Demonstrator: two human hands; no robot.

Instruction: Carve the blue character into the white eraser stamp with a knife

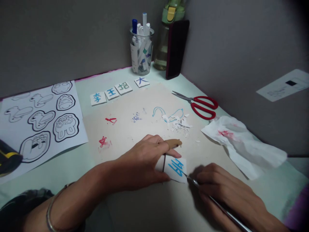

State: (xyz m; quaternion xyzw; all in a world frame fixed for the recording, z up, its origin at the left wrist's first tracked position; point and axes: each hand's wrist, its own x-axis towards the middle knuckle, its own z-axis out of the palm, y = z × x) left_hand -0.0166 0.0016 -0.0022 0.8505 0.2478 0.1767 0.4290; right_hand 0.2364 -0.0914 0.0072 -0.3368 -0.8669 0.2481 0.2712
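My left hand (pixel 142 161) grips a small white block (pixel 175 169) with a blue character on it and presses it on the beige mat (pixel 135 129); one finger wears a tan bandage. My right hand (pixel 224 193) is closed round a thin metal carving tool (pixel 212 199). The tool's tip touches the block's lower right edge. White shavings (pixel 180 122) lie on the mat beyond the hands.
Red scissors (pixel 201 104) and a crumpled, red-stained tissue (pixel 241 141) lie to the right. Several lettered tiles (pixel 112 93) sit at the mat's far edge. A pen jar (pixel 142 50), bottle and dark phone (pixel 176 48) stand at the back. A printed sheet (pixel 41 119) lies left.
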